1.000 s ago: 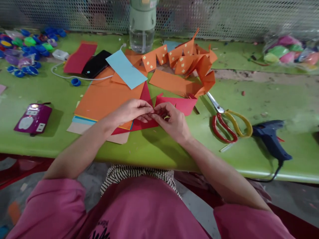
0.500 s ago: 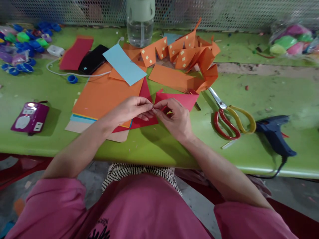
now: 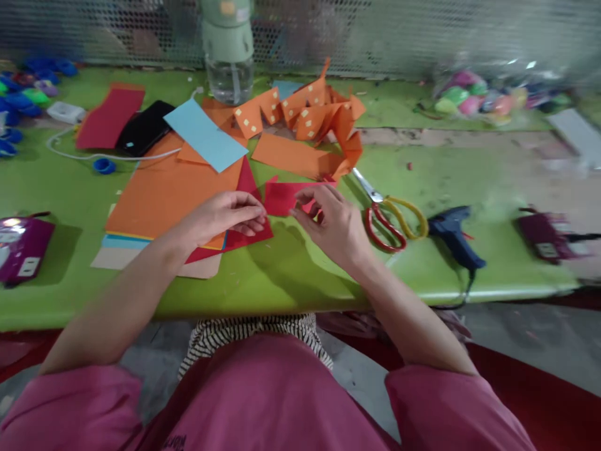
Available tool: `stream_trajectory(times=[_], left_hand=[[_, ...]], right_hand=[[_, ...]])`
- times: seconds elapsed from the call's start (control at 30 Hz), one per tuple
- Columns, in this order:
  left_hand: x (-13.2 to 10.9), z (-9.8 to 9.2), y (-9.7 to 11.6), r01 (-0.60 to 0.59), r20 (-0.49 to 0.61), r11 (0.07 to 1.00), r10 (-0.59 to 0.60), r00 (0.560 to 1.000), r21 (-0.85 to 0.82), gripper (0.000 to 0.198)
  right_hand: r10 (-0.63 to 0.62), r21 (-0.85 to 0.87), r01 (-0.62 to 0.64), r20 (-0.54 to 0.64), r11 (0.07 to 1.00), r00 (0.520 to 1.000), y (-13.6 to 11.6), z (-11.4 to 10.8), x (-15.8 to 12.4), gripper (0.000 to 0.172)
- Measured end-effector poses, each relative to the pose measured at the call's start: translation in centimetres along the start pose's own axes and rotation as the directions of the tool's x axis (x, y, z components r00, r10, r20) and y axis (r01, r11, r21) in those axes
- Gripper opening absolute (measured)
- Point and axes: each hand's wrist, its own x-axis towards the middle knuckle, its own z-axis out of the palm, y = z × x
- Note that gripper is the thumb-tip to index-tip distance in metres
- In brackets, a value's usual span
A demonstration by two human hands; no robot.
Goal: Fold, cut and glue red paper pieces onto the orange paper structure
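My left hand (image 3: 230, 216) hovers over the paper stack's right side, thumb and index tip pressed together; anything between them is too small to make out. To its right, my right hand (image 3: 334, 224) is curved, a small gap showing between thumb and index tip, with nothing clear in it. Behind that hand lies a folded red paper piece (image 3: 279, 199), partly covered by the fingers. A larger red sheet (image 3: 247, 181) sticks out from under the orange sheets (image 3: 154, 197). Beyond stands a folded orange paper strip (image 3: 307, 122) dotted with small pale squares.
Scissors (image 3: 375, 197) with red and yellow handles and a blue glue gun (image 3: 456, 235) lie at right. A water bottle (image 3: 230, 75), black phone (image 3: 143, 128) and light-blue paper (image 3: 206, 134) are behind. Purple power blocks sit at left (image 3: 25, 247) and right (image 3: 544, 235).
My hands, whose fingertips met before, have separated, the left moving left and the right staying near the red piece. The view has swung right, bringing a second purple block into sight.
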Motion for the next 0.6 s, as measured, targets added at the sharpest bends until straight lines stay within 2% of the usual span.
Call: stream_trajectory(times=[0.07,0.13,0.23,0.33,0.47,0.53,0.57,0.6], left_hand=[[-0.1,0.0,0.0,0.004,-0.01,1.0,-0.004,1.0,0.009,0.012],[-0.1,0.0,0.0,-0.011,0.003,1.0,0.01,1.0,0.011,0.011],[-0.2,0.0,-0.1,-0.024,0.025,1.0,0.024,0.999,0.002,0.009],[-0.2,0.1,-0.2,-0.027,0.023,0.999,0.028,0.999,-0.04,0.01],[0.0,-0.1,-0.2,-0.034,0.005,0.991,0.035,0.999,-0.133,0.016],[0.2,-0.3,-0.3,-0.048,-0.005,0.979,0.048,0.999,-0.198,0.018],[0.3,-0.3,-0.3,-0.057,-0.001,0.969,0.058,0.998,-0.239,0.018],[0.4,-0.4,-0.2,-0.068,0.008,0.956,0.073,0.997,-0.284,0.018]], right_hand=[[0.064,-0.242,-0.067,-0.019,0.968,0.998,2.2,-2.7,-0.7,0.017],[0.163,-0.451,-0.161,-0.035,0.878,0.986,4.7,-5.3,-1.6,0.022],[0.354,-0.618,-0.26,0.033,0.742,0.935,8.2,-7.8,-2.7,0.026],[0.433,-0.562,-0.33,0.056,0.758,0.9,10.1,-8.5,-3.1,0.032],[0.47,-0.406,-0.456,-0.072,0.792,0.88,11.0,-8.8,-3.0,0.046],[0.498,-0.247,-0.518,-0.143,0.819,0.856,11.2,-9.1,-3.0,0.052],[0.491,-0.125,-0.51,-0.156,0.851,0.857,11.2,-9.3,-3.0,0.054],[0.445,-0.014,-0.45,-0.126,0.893,0.887,11.0,-9.3,-3.1,0.053]])
